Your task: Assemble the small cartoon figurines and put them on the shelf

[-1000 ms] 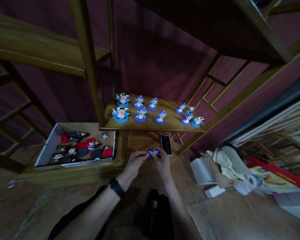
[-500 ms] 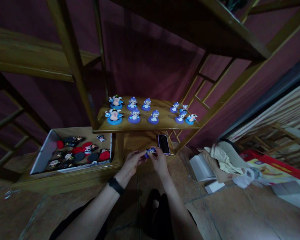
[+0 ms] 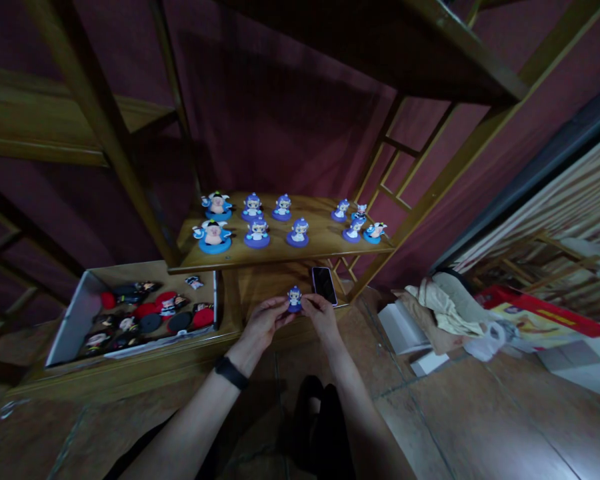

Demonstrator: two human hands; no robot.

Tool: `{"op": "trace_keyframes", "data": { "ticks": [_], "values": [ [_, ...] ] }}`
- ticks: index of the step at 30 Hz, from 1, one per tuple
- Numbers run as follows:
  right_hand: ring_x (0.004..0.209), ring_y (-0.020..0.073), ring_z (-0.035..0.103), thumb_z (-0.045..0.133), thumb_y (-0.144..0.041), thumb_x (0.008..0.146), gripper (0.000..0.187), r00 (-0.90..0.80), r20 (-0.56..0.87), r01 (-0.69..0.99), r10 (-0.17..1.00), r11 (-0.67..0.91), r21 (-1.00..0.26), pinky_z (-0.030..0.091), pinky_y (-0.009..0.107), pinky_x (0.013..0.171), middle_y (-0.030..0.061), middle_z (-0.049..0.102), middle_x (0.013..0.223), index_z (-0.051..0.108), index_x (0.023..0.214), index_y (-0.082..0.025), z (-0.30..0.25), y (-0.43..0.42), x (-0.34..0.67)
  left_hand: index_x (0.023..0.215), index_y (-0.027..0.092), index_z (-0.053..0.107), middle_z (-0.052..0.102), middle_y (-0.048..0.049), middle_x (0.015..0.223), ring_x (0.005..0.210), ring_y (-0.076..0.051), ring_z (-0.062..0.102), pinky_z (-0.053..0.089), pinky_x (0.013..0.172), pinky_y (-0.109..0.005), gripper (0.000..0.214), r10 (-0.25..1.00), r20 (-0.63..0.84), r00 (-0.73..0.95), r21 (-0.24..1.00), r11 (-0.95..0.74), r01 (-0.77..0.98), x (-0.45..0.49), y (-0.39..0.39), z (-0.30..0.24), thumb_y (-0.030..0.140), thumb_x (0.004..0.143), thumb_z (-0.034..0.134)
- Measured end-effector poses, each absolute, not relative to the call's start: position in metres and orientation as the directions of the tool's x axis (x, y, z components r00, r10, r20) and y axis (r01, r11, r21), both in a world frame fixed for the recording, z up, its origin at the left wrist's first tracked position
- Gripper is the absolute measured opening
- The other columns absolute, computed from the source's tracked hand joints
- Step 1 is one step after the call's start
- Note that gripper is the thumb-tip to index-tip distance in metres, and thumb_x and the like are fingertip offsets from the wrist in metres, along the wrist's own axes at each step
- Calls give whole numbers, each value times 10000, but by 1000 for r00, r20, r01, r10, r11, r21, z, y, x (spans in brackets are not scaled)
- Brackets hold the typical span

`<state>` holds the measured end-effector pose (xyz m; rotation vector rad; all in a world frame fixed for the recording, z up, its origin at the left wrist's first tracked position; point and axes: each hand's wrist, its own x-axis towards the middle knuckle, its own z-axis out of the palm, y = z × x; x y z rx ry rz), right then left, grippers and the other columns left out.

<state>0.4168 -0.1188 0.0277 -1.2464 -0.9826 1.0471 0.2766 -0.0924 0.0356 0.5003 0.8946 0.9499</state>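
Note:
Between my hands, in front of the lower shelf, a small purple-haired figurine [image 3: 294, 300] stands upright on its round purple base. My left hand [image 3: 267, 320] has its fingers closed on the left side of the base. My right hand [image 3: 322, 315] pinches the figurine from the right. On the shelf above [image 3: 325, 238] stand several similar purple figurines [image 3: 298, 231] and pig figurines in blue [image 3: 214, 235], in left and right groups. A phone [image 3: 325, 285] lies on the lower shelf, just beyond my right hand.
At the left, an open cardboard box [image 3: 65, 333] holds several figurines with red and black bases. Shelf posts [image 3: 107, 140] rise around the work area. On the tiled floor at right are white boxes [image 3: 404, 328], cloth [image 3: 443, 312] and a red-and-yellow package [image 3: 540, 317].
The figurine has been turned from tilted to upright, its front now facing me. My right hand has moved off its top to its right side. The view has shifted slightly right.

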Motion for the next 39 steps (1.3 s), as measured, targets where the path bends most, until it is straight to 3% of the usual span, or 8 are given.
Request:
{"op": "trace_keyframes", "data": {
  "ticks": [15, 21, 24, 28, 31, 35, 39],
  "values": [
    [651, 137, 581, 752, -377, 599, 247, 270, -96, -210, 958, -39, -977, 452, 276, 678, 13, 676, 697, 699, 725, -172, 36, -127, 414, 731, 99, 646, 708, -80, 758, 689, -172, 687, 590, 702, -323, 123, 854, -466, 232, 693, 515, -505, 276, -96, 34, -19, 706, 666],
    [625, 140, 564, 717, -386, 608, 237, 287, -81, -146, 955, -41, -989, 447, 274, 640, 1, 648, 669, 669, 706, -177, 26, -124, 408, 722, 110, 637, 695, -65, 736, 667, -148, 673, 584, 678, -278, 135, 844, -487, 225, 693, 530, -489, 273, -97, 31, -13, 692, 684],
    [693, 152, 593, 712, -364, 614, 225, 283, -45, -121, 958, -11, -993, 470, 282, 703, 2, 662, 723, 660, 740, -185, 24, -121, 406, 760, 116, 636, 693, -66, 760, 684, -140, 669, 577, 682, -265, 122, 862, -439, 254, 712, 506, -486, 271, -97, 32, 18, 706, 685],
    [849, 173, 626, 725, -327, 622, 320, 243, 41, -112, 969, 70, -991, 483, 305, 818, 15, 689, 899, 651, 912, -212, 27, -119, 406, 782, 122, 625, 682, -60, 777, 674, -141, 658, 571, 664, -277, 142, 896, -362, 256, 777, 442, -448, 272, -98, 36, 64, 685, 712],
    [878, 179, 628, 709, -311, 660, 356, 209, 100, -10, 973, 104, -995, 484, 309, 840, 20, 688, 948, 653, 1003, -232, 28, -120, 409, 809, 132, 616, 679, -50, 792, 682, -147, 658, 563, 657, -284, 192, 906, -322, 274, 820, 411, -398, 275, -101, 38, 68, 660, 718],
    [881, 193, 634, 692, -310, 695, 329, 188, 118, 117, 975, 98, -988, 485, 318, 846, 28, 698, 949, 676, 1016, -239, 27, -122, 415, 936, 151, 600, 690, -50, 793, 718, -180, 679, 559, 695, -329, 364, 901, -367, 231, 822, 430, -374, 277, -102, 37, 24, 617, 720],
    [865, 197, 640, 713, -310, 678, 316, 173, 104, 128, 979, 82, -988, 485, 323, 842, 24, 711, 924, 697, 984, -234, 26, -121, 419, 881, 121, 619, 702, -67, 756, 659, -169, 677, 553, 701, -314, 324, 892, -387, 235, 810, 451, -375, 276, -101, 35, 5, 597, 724]
  ]
}}
